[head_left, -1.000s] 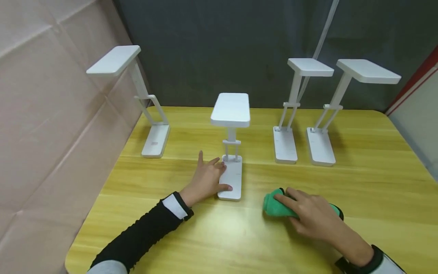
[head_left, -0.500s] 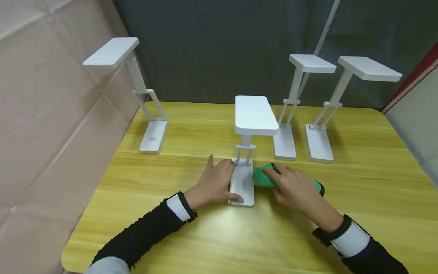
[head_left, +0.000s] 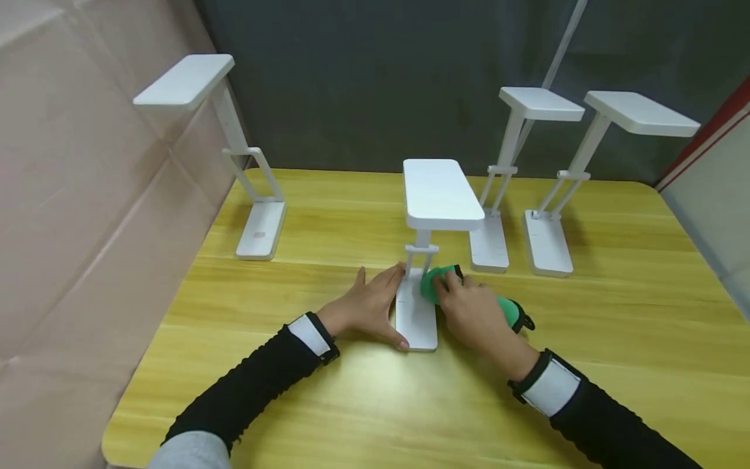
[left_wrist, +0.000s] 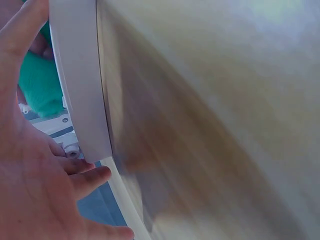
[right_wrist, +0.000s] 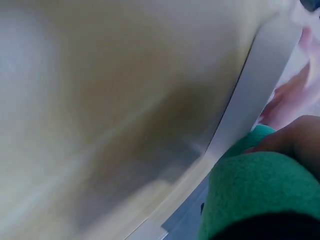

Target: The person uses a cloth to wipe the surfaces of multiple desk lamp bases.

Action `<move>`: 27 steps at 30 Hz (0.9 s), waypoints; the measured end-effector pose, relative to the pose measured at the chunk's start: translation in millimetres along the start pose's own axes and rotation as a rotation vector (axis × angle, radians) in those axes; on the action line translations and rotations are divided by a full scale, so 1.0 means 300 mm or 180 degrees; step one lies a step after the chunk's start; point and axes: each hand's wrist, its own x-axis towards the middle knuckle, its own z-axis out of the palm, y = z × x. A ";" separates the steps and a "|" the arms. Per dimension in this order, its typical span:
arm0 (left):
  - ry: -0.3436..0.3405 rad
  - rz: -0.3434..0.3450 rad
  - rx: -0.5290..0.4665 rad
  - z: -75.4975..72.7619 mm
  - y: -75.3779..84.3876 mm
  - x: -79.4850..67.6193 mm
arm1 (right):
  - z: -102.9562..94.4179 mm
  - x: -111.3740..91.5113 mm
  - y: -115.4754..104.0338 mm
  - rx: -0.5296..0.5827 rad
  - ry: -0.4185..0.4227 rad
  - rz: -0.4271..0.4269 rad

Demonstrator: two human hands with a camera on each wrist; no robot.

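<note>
A white folding desk lamp (head_left: 444, 194) stands between my hands on the wooden table. My left hand (head_left: 372, 306) rests along the left side of its base (head_left: 416, 322), thumb at the front corner and fingers near the hinge. In the left wrist view those fingers (left_wrist: 90, 181) are spread, fairly straight, at the base's far end. My right hand (head_left: 474, 319) grips a bunched green cloth (head_left: 508, 311) with black edging, its front part over the base's right side by the hinge. The right wrist view has the cloth (right_wrist: 265, 182) close up against the base's side wall (right_wrist: 255, 80).
A white desk lamp (head_left: 260, 229) stands at the back left. Two similar lamps, one nearer the middle (head_left: 489, 244) and one farther right (head_left: 548, 244), stand at the back right. Behind the wooden table (head_left: 328, 417) hangs a dark backdrop (head_left: 351, 85).
The lamp has shifted right and its head has turned a little rightward. My right hand has brought the green cloth leftward from the table onto the base. My left hand's thumb has slid to the base's edge.
</note>
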 end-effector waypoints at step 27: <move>-0.0095 0.0039 0.0134 0.002 0.005 -0.017 | -0.174 -0.072 0.016 0.0568 -0.0402 -0.0470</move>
